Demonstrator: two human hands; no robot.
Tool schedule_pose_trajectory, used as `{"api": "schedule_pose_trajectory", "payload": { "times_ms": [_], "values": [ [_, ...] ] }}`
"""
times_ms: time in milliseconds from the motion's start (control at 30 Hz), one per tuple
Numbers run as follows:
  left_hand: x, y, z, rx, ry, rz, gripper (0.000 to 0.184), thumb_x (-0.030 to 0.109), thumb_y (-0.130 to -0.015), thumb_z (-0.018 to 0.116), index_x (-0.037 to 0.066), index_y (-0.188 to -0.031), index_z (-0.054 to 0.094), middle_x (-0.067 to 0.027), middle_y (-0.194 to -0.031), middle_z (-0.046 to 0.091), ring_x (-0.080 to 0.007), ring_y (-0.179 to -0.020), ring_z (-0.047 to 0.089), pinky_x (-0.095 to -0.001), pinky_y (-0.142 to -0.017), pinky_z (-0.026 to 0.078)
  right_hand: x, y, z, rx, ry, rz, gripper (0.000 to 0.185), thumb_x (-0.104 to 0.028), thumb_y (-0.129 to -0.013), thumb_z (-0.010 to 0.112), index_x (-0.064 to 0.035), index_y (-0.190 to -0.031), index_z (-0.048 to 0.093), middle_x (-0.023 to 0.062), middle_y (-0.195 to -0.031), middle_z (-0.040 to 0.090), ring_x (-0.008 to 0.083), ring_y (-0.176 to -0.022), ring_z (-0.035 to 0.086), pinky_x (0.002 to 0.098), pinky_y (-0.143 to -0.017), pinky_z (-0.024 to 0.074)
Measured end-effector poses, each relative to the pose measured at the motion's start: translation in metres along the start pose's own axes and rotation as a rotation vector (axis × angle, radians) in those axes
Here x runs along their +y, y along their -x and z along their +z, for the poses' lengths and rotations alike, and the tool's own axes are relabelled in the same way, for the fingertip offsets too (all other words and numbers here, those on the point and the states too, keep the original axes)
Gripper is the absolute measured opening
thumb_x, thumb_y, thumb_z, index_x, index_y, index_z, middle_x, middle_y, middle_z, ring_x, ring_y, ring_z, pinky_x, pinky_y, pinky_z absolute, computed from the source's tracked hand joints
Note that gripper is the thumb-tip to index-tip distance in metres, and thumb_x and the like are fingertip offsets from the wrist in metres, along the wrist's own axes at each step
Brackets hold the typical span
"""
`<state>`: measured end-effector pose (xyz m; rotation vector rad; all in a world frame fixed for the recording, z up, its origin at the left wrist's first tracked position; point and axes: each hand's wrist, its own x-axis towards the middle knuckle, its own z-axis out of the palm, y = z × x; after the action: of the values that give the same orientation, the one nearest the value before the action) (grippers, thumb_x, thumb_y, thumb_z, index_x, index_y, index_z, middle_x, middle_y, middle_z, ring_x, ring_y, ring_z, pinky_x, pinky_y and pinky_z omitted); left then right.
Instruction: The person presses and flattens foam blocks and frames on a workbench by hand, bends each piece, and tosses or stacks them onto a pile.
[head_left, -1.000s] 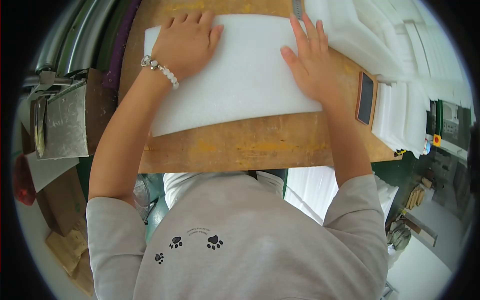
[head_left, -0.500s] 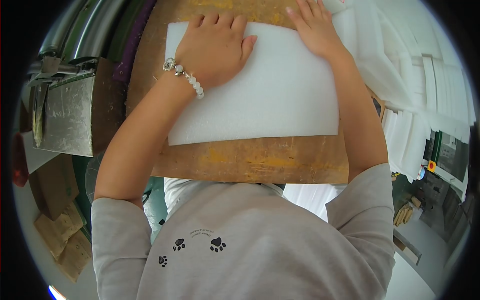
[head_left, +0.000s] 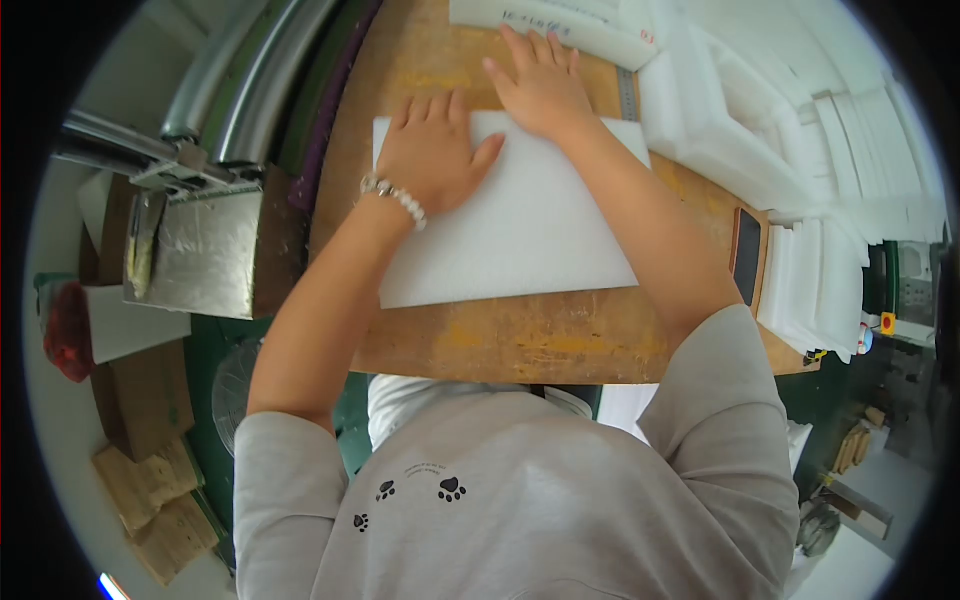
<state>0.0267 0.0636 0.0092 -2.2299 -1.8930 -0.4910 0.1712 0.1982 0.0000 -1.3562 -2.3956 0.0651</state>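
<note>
With my left hand (head_left: 432, 150) open on the white sheet (head_left: 510, 230) at frame centre and my right hand (head_left: 543, 88) (fingers spread) over its upper edge, uneven pressure could skew it.

A left hand (head_left: 430, 150) wearing a white beaded bracelet (head_left: 400, 203) lies palm down on a thin, white rectangular foam sheet (head_left: 525, 225), fingertips past its far edge. The right hand (head_left: 543, 85), fingers spread, reaches beyond that edge to a long white foam block (head_left: 570, 28) with dark handwriting; whether they touch is unclear. The sheet rests on a scuffed brown wooden table (head_left: 520, 340). To the right, a dark-screened phone (head_left: 747, 255) lies beside stacked white foam slabs (head_left: 815, 285); shiny metal rollers (head_left: 272, 85) stand left.
</note>
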Motion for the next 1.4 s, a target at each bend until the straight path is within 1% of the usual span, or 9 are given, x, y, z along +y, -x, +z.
{"api": "schedule_pose_trajectory", "payload": {
  "times_ms": [133,300,400,733,800,1067,1167,1233,1400],
  "values": [
    [-0.013,0.020,-0.024,-0.206,0.057,-0.186,0.078,0.055,-0.099,0.041,-0.006,-0.148,0.035,-0.0205,-0.152,0.043,-0.0327,-0.144,0.035,-0.0542,-0.123,0.012,0.041,0.027,-0.033,0.007,-0.082,0.032,0.061,-0.046,-0.102,0.041,-0.0178,-0.155,0.034,0.0141,-0.160,0.032,0.0349,-0.151,0.020,0.0480,-0.121,0.0191],
    [-0.022,0.041,-0.025,-0.151,0.164,-0.292,0.087,0.058,-0.097,0.044,-0.002,-0.156,0.022,-0.0174,-0.165,0.019,-0.0303,-0.153,0.015,-0.0597,-0.121,0.010,0.086,0.052,-0.047,-0.043,-0.302,-0.162,0.051,-0.025,-0.101,0.051,-0.0069,-0.148,0.041,0.0165,-0.153,0.041,0.0361,-0.143,0.036,0.0412,-0.116,0.0325],
    [-0.023,0.043,-0.020,-0.156,0.186,-0.345,0.090,0.058,-0.096,0.045,-0.004,-0.156,0.019,-0.0168,-0.166,0.015,-0.0294,-0.154,0.011,-0.0590,-0.121,0.011,0.093,0.083,-0.055,0.038,-0.240,-0.165,0.056,-0.027,-0.099,0.051,-0.0112,-0.151,0.037,0.0157,-0.154,0.039,0.0389,-0.143,0.034,0.0490,-0.115,0.0322],
    [-0.012,0.048,-0.016,-0.049,0.139,-0.476,0.083,0.048,-0.096,0.050,-0.008,-0.153,0.025,-0.0277,-0.160,0.023,-0.0377,-0.152,0.017,-0.0591,-0.121,0.011,0.025,0.181,-0.107,0.017,0.111,-0.015,0.061,-0.029,-0.098,0.051,-0.0139,-0.155,0.033,0.0153,-0.163,0.025,0.0391,-0.151,0.019,0.0612,-0.119,0.0153],
    [0.005,0.048,-0.028,0.051,-0.192,-0.186,0.077,0.044,-0.095,0.051,-0.009,-0.149,0.033,-0.0287,-0.158,0.028,-0.0395,-0.151,0.019,-0.0601,-0.120,0.012,0.006,0.181,-0.101,0.062,0.115,0.018,0.062,-0.028,-0.097,0.053,-0.0143,-0.155,0.035,0.0165,-0.162,0.026,0.0397,-0.150,0.020,0.0633,-0.118,0.0144],
    [0.060,0.073,-0.045,-0.078,0.142,0.058,0.077,0.044,-0.095,0.053,-0.007,-0.149,0.036,-0.0280,-0.159,0.028,-0.0403,-0.150,0.022,-0.0610,-0.119,0.013,-0.050,0.175,-0.087,0.068,-0.004,-0.096,0.067,-0.033,-0.093,0.057,-0.0145,-0.154,0.038,0.0194,-0.159,0.030,0.0407,-0.148,0.025,0.0639,-0.117,0.0161],
    [0.034,0.095,-0.063,-0.164,0.111,0.003,0.080,0.047,-0.094,0.056,-0.005,-0.151,0.033,-0.0276,-0.160,0.026,-0.0398,-0.150,0.022,-0.0629,-0.118,0.017,-0.002,0.186,-0.099,0.000,0.081,0.078,0.080,-0.046,-0.089,0.061,-0.0094,-0.154,0.034,0.0255,-0.155,0.035,0.0422,-0.143,0.034,0.0606,-0.116,0.0234],
    [0.023,0.118,-0.063,-0.076,0.101,-0.280,0.086,0.047,-0.092,0.061,-0.003,-0.154,0.027,-0.0275,-0.160,0.025,-0.0408,-0.149,0.026,-0.0598,-0.117,0.024,0.029,0.203,-0.102,-0.003,0.096,0.243,0.081,-0.045,-0.092,0.061,-0.0053,-0.155,0.031,0.0280,-0.152,0.037,0.0438,-0.139,0.038,0.0553,-0.114,0.0292],
    [0.021,0.125,-0.094,-0.303,1.071,-0.688,0.090,0.021,-0.084,0.076,-0.003,-0.153,0.025,-0.0247,-0.150,0.042,-0.0353,-0.129,0.051,-0.0432,-0.109,0.041,0.037,0.228,-0.120,-0.056,-0.829,0.522,0.084,-0.026,-0.090,0.070,-0.0039,-0.157,0.025,0.0237,-0.147,0.043,0.0346,-0.132,0.048,0.0433,-0.109,0.0393]
  ]
}}
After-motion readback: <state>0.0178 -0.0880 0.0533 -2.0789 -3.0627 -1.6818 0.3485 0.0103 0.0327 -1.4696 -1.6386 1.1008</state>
